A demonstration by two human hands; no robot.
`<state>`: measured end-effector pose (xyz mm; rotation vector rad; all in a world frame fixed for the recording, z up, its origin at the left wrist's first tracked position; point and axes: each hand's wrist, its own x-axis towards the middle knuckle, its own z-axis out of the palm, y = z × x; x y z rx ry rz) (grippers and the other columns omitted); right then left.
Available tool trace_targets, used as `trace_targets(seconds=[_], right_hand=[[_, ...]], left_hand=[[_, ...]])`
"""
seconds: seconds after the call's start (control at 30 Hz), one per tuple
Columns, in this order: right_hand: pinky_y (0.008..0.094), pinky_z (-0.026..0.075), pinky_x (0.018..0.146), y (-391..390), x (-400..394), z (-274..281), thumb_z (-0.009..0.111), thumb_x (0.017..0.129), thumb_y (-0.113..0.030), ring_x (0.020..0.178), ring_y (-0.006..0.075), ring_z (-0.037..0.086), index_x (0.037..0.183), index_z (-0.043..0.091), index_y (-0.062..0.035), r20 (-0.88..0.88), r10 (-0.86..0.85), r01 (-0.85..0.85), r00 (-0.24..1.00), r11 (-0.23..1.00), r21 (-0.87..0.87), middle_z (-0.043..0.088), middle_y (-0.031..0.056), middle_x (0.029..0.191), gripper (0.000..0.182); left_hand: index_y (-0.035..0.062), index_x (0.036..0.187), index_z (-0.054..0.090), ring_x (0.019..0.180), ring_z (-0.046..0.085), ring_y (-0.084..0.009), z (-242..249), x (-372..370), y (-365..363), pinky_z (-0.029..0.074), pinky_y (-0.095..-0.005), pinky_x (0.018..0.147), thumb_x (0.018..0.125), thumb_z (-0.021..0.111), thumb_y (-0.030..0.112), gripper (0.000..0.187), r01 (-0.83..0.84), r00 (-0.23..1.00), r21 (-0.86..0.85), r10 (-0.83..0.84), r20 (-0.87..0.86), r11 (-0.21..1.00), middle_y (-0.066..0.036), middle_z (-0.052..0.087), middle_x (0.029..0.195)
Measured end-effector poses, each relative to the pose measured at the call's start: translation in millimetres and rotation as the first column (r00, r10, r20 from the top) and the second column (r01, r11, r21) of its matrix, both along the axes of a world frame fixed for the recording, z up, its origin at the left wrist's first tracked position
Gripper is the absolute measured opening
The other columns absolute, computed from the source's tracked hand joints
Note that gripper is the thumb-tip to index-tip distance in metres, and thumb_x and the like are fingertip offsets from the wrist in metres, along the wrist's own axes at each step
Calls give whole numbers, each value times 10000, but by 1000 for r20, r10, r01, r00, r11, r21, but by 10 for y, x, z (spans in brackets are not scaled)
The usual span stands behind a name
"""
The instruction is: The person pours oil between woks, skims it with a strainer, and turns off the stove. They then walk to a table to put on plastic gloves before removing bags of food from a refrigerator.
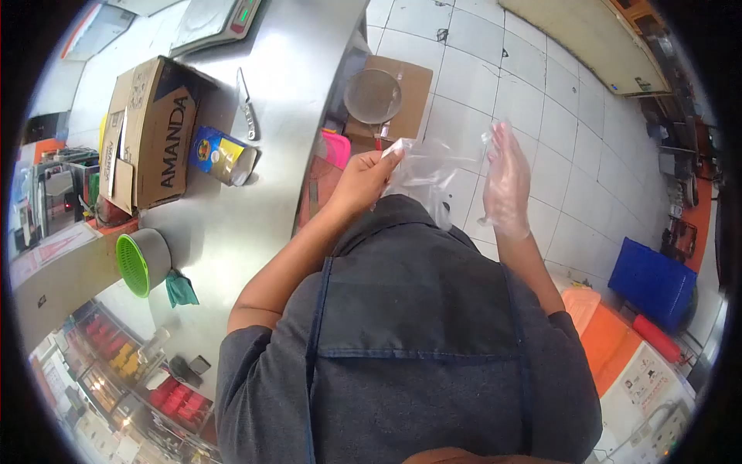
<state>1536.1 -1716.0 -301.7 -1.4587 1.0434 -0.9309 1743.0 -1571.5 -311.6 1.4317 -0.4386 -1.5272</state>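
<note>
My left hand (pixel 369 179) is closed, its thumb and fingers pinching the edge of a clear plastic glove (pixel 433 172). The thin plastic hangs loosely to the right of those fingers, over the tiled floor. My right hand (pixel 506 182) wears another clear plastic glove, wrinkled around the palm and wrist. Its fingers point upward and are stretched out, with nothing seen in them. A gap separates the two hands.
On the metal table (pixel 267 193) at left are a cardboard box (pixel 166 139), a knife (pixel 246 108), a blue and yellow packet (pixel 220 155), a scale (pixel 224 23) and a green basket (pixel 133 265). A blue box (pixel 653 284) is at right.
</note>
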Motion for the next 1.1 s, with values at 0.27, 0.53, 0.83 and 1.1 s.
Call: trace_targets(seconds=[0.27, 0.53, 0.83, 1.1], right_hand=[[343, 337, 1037, -188, -976, 143, 432, 990, -315, 1283, 266, 430, 1308, 470, 11, -2, 438, -437, 899, 896, -83, 485, 187, 1340, 457], [223, 449, 798, -701, -1906, 122, 628, 901, -157, 859, 70, 546, 1080, 618, 29, 71, 420, -417, 905, 840, 347, 634, 14, 932, 259], [209, 452, 707, -1528, -1919, -32, 577, 899, -51, 802, 60, 558, 1019, 640, 24, 108, 145, -173, 984, 929, 327, 625, 2, 850, 155], [245, 468, 733, -2737, -1650, -35, 587, 900, -83, 818, 107, 579, 1088, 630, 43, -88, 103, -101, 991, 995, 21, 629, 56, 945, 230]], left_hand=[[30, 1006, 627, 635, 446, -28, 271, -1076, -751, 336, -192, 551, 808, 669, 207, 269, 383, 861, -268, -447, -244, 884, 67, 526, 731], [25, 1023, 639, 669, 489, -35, 206, -1755, -1555, 378, -190, 583, 843, 676, 156, 225, 488, 869, -85, -473, 149, 869, 41, 586, 774], [33, 984, 582, 744, 619, -112, 138, -1770, -2356, 485, -219, 663, 882, 648, 171, 184, -23, 905, -88, -17, -426, 996, -26, 646, 861], [23, 989, 583, 784, 620, -89, -231, -1410, -3716, 500, -224, 702, 858, 677, 138, 198, 224, 967, -215, -244, -73, 950, -39, 641, 876]])
